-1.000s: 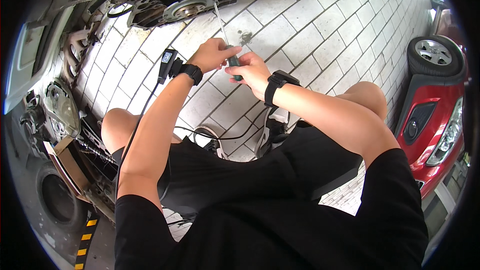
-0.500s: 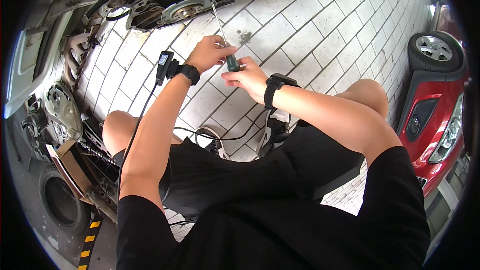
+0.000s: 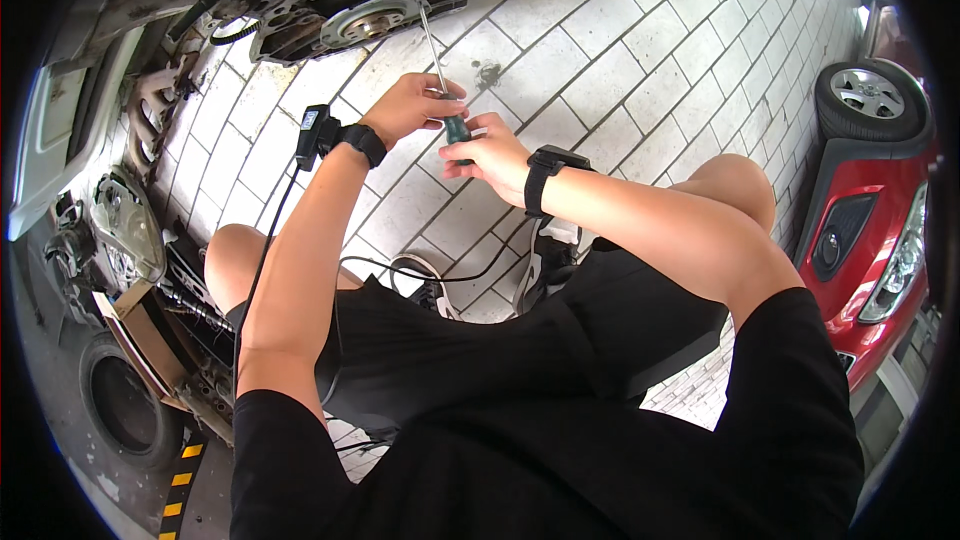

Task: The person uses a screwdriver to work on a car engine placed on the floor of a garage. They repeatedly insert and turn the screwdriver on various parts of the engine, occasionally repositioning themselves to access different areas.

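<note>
Hands close together just short of the engine (image 3: 340, 0), left hand (image 3: 410, 108) ahead and right hand (image 3: 492, 154) behind, both gripping one screwdriver (image 3: 438, 65), which slants up to the engine's near edge; whether it touches there, I cannot tell. To work it well, I judge, the left should guide the front of the green handle (image 3: 456, 129) while the right backs it squarely, so the thin tip (image 3: 422, 7) doesn't skid.

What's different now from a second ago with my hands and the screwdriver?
Your left hand, right hand and the handle of the screwdriver have shifted slightly left. Nothing was taken hold of or let go. Both hands remain on the tool, its tip still by the engine part.
</note>
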A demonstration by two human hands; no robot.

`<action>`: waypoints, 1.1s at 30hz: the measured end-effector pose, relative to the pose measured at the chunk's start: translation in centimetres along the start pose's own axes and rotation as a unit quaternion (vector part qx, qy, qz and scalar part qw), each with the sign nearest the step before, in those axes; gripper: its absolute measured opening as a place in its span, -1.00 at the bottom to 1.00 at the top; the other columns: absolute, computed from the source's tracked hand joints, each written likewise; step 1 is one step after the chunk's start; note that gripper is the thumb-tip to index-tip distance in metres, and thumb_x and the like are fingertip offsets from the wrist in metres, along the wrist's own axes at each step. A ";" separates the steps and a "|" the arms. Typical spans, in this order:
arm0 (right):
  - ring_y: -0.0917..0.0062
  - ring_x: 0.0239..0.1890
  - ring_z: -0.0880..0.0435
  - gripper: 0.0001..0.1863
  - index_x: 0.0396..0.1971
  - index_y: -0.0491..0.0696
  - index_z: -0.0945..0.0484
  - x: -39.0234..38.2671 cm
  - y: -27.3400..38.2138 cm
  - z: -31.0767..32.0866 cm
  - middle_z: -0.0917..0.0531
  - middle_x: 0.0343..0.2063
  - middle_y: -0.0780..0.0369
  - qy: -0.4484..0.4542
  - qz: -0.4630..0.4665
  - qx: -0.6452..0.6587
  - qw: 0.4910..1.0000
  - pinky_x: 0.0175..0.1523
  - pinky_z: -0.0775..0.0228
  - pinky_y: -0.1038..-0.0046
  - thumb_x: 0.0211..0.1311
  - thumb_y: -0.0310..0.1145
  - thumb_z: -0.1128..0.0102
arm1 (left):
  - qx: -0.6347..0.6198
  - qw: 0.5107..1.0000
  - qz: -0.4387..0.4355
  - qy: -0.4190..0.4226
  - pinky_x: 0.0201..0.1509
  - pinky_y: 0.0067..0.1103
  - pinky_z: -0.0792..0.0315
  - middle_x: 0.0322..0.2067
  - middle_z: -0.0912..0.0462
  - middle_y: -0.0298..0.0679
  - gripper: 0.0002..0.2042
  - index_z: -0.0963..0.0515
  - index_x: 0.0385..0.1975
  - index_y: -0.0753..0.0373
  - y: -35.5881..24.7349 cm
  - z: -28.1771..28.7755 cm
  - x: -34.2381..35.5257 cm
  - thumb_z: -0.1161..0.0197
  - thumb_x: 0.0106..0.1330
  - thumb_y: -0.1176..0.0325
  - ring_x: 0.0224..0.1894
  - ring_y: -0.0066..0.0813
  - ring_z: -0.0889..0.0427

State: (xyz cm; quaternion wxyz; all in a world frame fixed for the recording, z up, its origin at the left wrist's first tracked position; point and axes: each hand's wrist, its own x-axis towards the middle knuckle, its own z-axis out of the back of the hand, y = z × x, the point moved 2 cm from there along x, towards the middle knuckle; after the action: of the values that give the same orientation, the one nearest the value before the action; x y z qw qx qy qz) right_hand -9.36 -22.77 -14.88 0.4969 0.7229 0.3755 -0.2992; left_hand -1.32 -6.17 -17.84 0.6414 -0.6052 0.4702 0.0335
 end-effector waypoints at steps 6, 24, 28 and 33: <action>0.37 -0.11 -0.71 -0.58 0.09 -0.26 -0.34 0.0 0.3 0.2 -0.54 -0.07 0.12 0.024 0.000 -0.002 1.000 -0.02 -0.73 0.32 0.32 -0.54 -0.30 | 0.050 0.998 0.019 -0.040 0.02 -0.59 -0.56 -0.22 -0.78 -0.27 -0.63 -0.65 0.01 0.31 -0.3 0.0 0.2 -0.47 0.30 0.25 -0.15 -0.57 -0.73; 0.35 -0.14 -0.71 -0.58 0.07 -0.23 -0.32 0.2 0.3 -0.2 -0.54 -0.08 0.09 0.027 -0.005 0.028 0.999 -0.02 -0.76 0.20 0.33 -0.55 -0.31 | 0.025 0.997 0.060 -0.042 -0.08 -0.65 -0.55 -0.32 -0.73 -0.36 -0.69 -0.69 -0.12 0.25 -1.0 0.4 0.0 -0.54 0.22 0.26 -0.27 -0.56 -0.68; 0.38 -0.13 -0.70 -0.80 -0.01 -0.20 -0.45 0.1 -0.2 0.3 -0.57 -0.07 0.16 0.035 -0.022 0.049 0.998 0.06 -0.70 0.16 0.48 -0.46 -0.16 | -0.044 0.997 0.053 0.028 0.03 -0.60 -0.55 -0.21 -0.74 -0.35 -0.63 -0.65 0.03 0.25 -1.1 0.4 -0.5 -0.50 0.25 0.31 -0.17 -0.55 -0.70; 0.43 -0.14 -0.68 -0.76 0.00 -0.15 -0.46 1.3 -0.3 1.1 -0.58 -0.09 0.22 0.079 -0.036 0.063 0.994 0.03 -0.66 0.21 0.46 -0.39 -0.20 | -0.063 0.996 0.030 0.054 0.07 -0.59 -0.55 -0.13 -0.76 -0.33 -0.55 -0.60 0.15 0.25 -1.4 0.9 -0.7 -0.48 0.27 0.34 -0.10 -0.56 -0.71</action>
State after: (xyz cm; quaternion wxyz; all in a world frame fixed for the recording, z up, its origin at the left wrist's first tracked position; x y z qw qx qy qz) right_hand -8.98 -23.43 -16.47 0.4081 0.7598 0.4204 -0.2817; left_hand -0.34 -5.41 -16.53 0.5746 -0.6310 0.5189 0.0498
